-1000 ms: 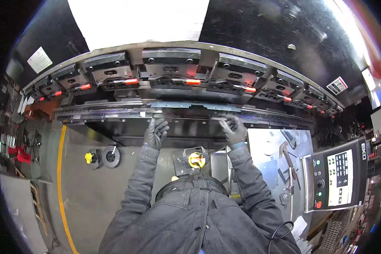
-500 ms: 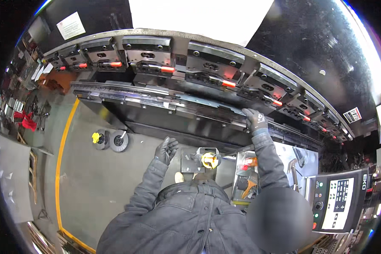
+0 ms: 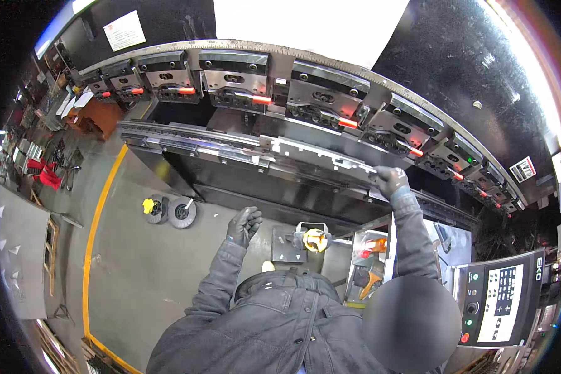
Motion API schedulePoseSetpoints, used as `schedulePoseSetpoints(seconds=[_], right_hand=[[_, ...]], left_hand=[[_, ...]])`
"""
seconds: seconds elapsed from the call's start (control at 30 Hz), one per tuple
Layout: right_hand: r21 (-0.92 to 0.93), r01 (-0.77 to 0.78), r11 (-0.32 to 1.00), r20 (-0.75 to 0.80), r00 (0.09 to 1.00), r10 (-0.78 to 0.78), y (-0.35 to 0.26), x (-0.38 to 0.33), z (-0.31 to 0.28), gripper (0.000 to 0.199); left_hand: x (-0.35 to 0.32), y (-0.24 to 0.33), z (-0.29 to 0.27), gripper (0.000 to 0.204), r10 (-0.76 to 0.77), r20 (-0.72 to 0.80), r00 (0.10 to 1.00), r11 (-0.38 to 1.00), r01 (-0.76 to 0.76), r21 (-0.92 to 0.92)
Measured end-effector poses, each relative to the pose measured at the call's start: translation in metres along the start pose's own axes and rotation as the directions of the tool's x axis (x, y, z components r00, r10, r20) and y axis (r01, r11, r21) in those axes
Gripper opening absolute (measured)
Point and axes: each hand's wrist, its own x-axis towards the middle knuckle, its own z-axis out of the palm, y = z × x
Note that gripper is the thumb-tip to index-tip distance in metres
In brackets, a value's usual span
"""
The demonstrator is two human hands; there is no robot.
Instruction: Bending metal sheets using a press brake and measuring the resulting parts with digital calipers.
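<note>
A long, narrow sheet-metal strip (image 3: 315,153) with notched edges lies along the lower die rail (image 3: 199,143) of a press brake. At the strip's right end my gloved right hand (image 3: 391,181) is closed on it. My gloved left hand (image 3: 244,225) hangs over the floor, short of the machine's lower bed. Its fingers are curled in, and nothing shows in them. Above the rail runs a row of steel tool clamps (image 3: 234,78) with orange-red levers (image 3: 262,100).
A foot pedal (image 3: 288,245) with a yellow part stands on the floor near me. Beside it are a tool tray (image 3: 366,274) and, further right, a control panel (image 3: 498,302). Two round dark objects (image 3: 182,212) sit left, inside a yellow floor line (image 3: 92,240).
The strip now shows a brighter, broader face. My right hand, still at its right end, has turned slightly. The left hand stays low, its fingers curled more tightly. The whole view has shifted a little.
</note>
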Motion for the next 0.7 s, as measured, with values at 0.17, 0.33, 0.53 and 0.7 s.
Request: schedulePoseSetpoints(seconds=[0.17,0.33,0.53,0.7], right_hand=[[0.312,0.002,0.950,0.150,0.987,-0.051,-0.015,-0.023,-0.024,0.024],[0.542,-0.184,0.820,0.370,0.928,-0.037,-0.006,-0.046,-0.020,0.024],[0.422,0.211,0.881,-0.416,0.909,-0.019,-0.024,-0.059,-0.018,0.027],[0.746,-0.227,0.626,-0.085,0.900,0.428,-0.033,-0.096,0.036,0.039]], left_hand=[[0.010,-0.003,0.031,0.048,0.621,0.156,0.768,0.601,-0.595,0.534],[-0.005,0.034,0.085,0.034,0.494,0.444,0.747,0.193,-0.592,0.782],[0.013,0.011,0.055,0.008,0.374,0.185,0.909,0.673,-0.403,0.621],[0.031,0.016,0.071,0.015,0.339,0.130,0.932,0.650,-0.332,0.684]])
